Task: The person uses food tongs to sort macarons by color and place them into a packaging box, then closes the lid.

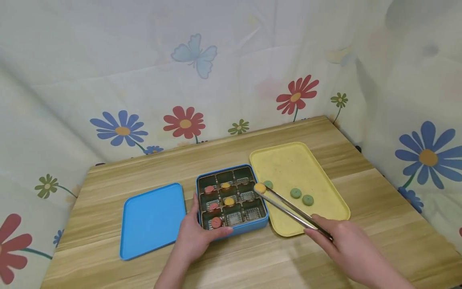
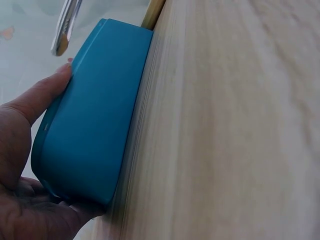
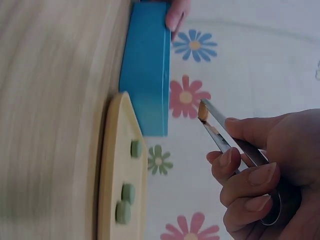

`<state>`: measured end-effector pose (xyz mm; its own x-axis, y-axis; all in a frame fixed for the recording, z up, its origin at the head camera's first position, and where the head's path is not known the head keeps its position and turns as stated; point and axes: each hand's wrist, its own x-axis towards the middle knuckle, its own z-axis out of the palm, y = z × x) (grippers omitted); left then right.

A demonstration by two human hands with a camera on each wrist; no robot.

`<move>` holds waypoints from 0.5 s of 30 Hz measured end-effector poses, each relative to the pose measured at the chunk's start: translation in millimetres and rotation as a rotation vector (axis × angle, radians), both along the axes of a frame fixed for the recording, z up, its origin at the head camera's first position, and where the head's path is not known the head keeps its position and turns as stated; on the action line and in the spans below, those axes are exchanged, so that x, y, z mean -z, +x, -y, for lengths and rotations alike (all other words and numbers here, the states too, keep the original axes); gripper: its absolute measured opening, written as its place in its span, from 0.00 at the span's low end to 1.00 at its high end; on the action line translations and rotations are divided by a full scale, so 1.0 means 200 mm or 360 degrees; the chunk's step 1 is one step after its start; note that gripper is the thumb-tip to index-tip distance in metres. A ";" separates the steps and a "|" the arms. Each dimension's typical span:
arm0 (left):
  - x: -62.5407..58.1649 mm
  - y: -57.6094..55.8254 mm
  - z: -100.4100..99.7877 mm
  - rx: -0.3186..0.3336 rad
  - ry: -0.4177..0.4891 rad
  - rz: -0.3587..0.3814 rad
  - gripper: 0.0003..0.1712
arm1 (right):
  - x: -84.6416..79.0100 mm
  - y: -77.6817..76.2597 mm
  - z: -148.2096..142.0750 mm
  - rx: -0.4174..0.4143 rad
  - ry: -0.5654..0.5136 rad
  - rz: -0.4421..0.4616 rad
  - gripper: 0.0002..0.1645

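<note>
My right hand grips a pair of metal tongs, and their tips pinch a small yellow macaron. The macaron is held up near the right rim of a blue box; the right wrist view shows it raised above the tray's level. Inside the box is a clear divided insert with three reddish macarons down its left column and two yellow macarons in the middle column. My left hand holds the box at its near left corner, thumb along the front rim and fingers along the left side.
A yellow tray lies right of the box, bearing three green macarons. To the box's left is a flat blue lid. All stand on a wood-grain table, with flowered cloth behind and at both sides.
</note>
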<state>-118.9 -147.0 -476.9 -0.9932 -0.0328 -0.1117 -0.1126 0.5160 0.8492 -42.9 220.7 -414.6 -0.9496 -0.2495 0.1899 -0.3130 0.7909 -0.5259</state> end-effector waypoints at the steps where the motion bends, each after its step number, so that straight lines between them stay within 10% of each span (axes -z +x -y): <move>1: 0.00 0.00 0.00 0.0000 -0.0005 0.0002 0.90 | 0.00 0.00 0.02 -0.0034 -0.0011 0.0004 0.07; 15: -0.01 0.00 0.00 -0.0021 -0.0011 0.0007 0.89 | 0.05 -0.03 0.18 -0.0193 -0.0045 0.0023 0.15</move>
